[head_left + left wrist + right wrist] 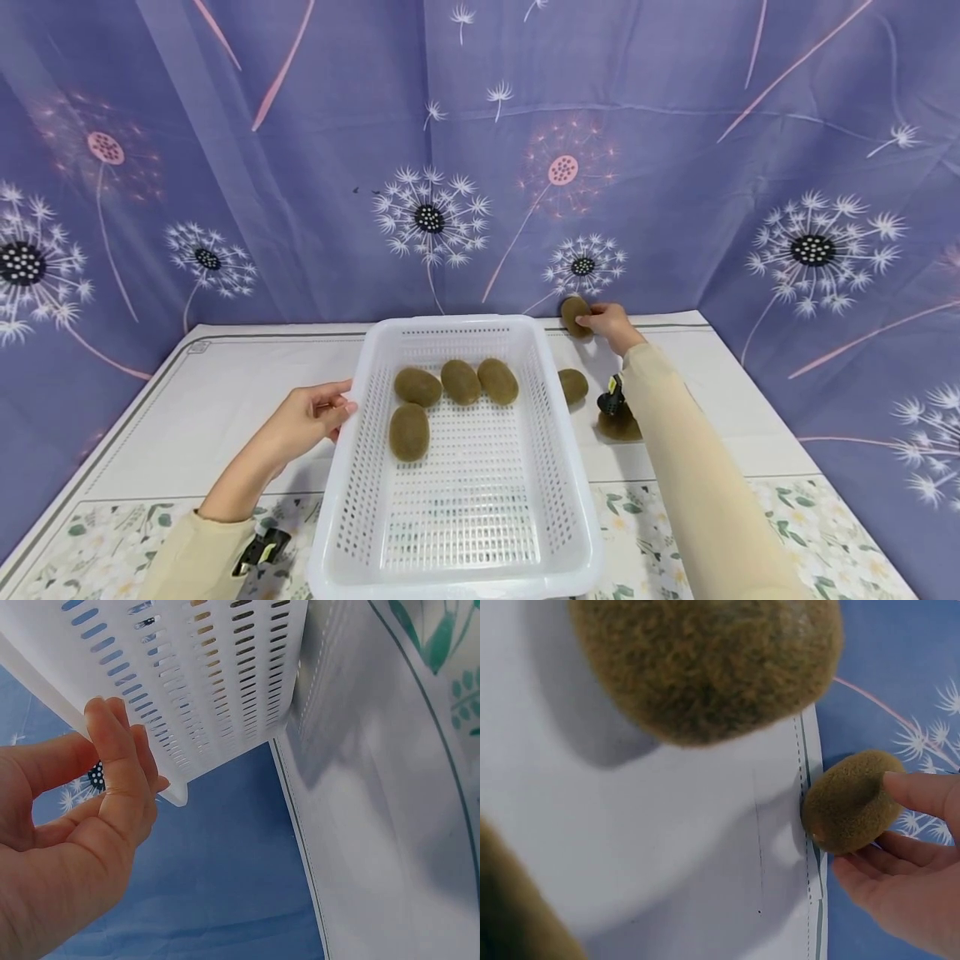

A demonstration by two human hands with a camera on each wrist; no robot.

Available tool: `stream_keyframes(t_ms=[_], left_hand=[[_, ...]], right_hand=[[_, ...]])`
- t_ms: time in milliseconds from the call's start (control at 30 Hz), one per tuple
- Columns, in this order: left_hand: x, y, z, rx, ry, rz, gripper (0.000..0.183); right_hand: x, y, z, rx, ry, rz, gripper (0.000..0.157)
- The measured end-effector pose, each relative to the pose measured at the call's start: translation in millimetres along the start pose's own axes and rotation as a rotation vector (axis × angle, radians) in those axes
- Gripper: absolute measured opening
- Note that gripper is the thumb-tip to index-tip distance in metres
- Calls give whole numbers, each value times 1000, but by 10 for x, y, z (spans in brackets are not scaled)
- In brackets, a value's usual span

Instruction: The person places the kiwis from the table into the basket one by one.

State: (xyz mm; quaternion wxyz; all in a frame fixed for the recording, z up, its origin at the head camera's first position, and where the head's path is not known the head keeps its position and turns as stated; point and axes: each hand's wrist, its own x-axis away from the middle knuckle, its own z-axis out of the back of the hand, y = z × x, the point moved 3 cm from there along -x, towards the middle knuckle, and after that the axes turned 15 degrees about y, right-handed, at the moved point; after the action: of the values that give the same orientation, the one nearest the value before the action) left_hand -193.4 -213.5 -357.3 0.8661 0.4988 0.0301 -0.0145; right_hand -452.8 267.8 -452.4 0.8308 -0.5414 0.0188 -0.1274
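Note:
My right hand [611, 323] pinches a brown fuzzy kiwi [853, 801] between thumb and fingers, at the table's back edge against the curtain. Left of it stands a white perforated plastic basket [588, 533] with several kiwis [408, 432] inside, toward its back and left. My left hand [306, 419] is at the basket's left rim, thumb and index fingertips right at the edge; the left wrist view shows its fingers loosely bent beside the rim. Another kiwi [573, 387] lies just right of the basket, and one more [619, 427] is partly hidden under my right wrist.
The basket stands on a white table cover [225, 417] with a floral band [112, 533] along the front. A purple dandelion-print curtain [480, 150] closes off the back and both sides. Each wrist wears a small black camera [260, 550].

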Motion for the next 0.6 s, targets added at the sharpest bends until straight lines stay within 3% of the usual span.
stream_keyframes(t_ms=[67, 167, 267, 433, 600], left_hand=[[0, -3, -1, -5, 0, 3, 52], [-1, -3, -1, -9, 3, 3, 53], [-5, 5, 0, -8, 2, -3, 52], [-6, 16, 4, -15, 0, 6, 53], [4, 24, 6, -17, -4, 17, 53]], right_hand=[[-331, 243, -20, 4, -4, 23, 62], [-485, 346, -47, 50, 2, 23, 62], [-266, 172, -37, 86, 15, 35, 62], [484, -394, -17, 139, 43, -4, 60], [737, -563, -12, 164, 60, 11, 57]])
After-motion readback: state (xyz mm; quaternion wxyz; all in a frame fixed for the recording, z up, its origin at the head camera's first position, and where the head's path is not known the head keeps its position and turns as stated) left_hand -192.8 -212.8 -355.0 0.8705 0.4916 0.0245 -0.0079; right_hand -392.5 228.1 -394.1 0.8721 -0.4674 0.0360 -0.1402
